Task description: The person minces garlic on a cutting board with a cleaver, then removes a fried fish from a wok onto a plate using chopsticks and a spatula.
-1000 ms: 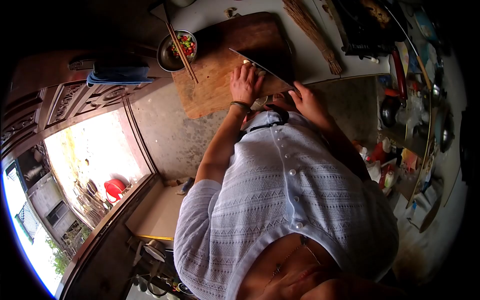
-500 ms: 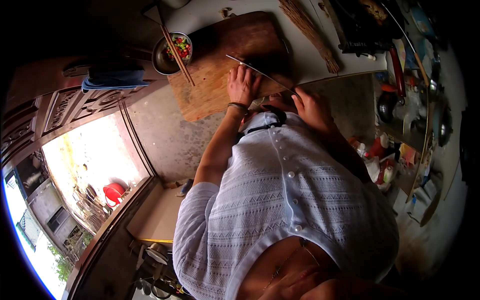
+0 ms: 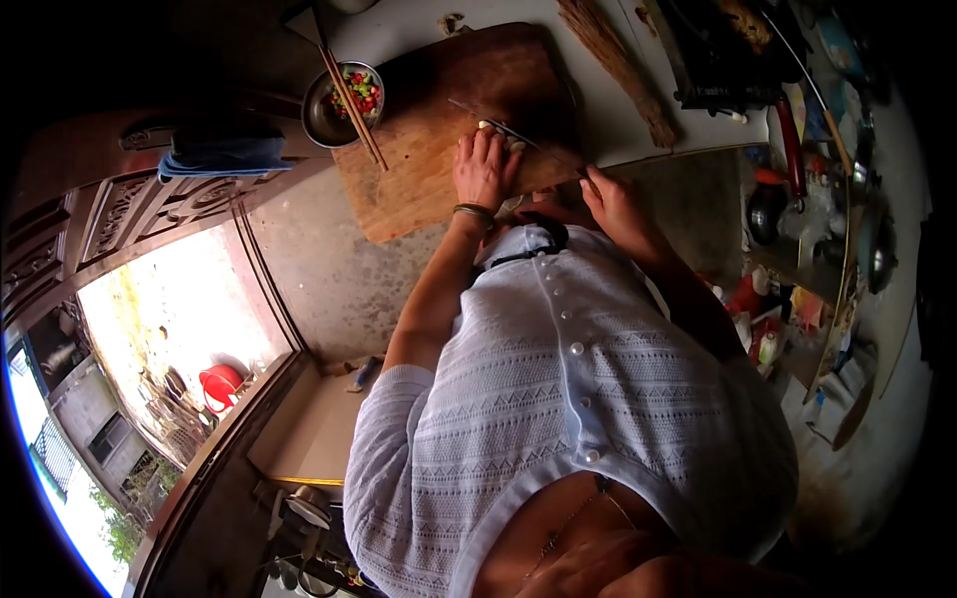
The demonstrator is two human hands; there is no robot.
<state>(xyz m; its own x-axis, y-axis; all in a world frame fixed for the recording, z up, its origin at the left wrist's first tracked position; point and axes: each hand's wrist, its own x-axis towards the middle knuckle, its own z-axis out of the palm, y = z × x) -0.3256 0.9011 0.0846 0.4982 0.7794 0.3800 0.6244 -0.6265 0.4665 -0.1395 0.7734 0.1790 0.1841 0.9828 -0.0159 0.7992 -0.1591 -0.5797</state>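
Note:
On the wooden cutting board (image 3: 399, 186), my left hand (image 3: 481, 171) presses its fingers down on small pale pieces (image 3: 513, 144) that look like garlic. The knife's blade (image 3: 495, 122) lies slantwise just beyond those fingertips. My right hand (image 3: 610, 196) is wrapped round the knife's handle end at the board's right edge. Red and green chopped pieces (image 3: 362, 93) fill part of a metal bowl (image 3: 319, 118) at the board's left. Two chopsticks (image 3: 351, 105) rest across the bowl, their ends over the board.
A bundle of dry straw (image 3: 620, 70) lies on the counter (image 3: 598, 118) right of the board. Farther right are a dark stove (image 3: 733, 95) and a red handle (image 3: 793, 149). A blue cloth (image 3: 224, 157) hangs at the left. Shelves with bags stand at the right.
The view has shifted a little, so the board and bowl appear farther left. The knife's blade has tilted and moved slightly by my left fingertips; both hands keep nearly the same place.

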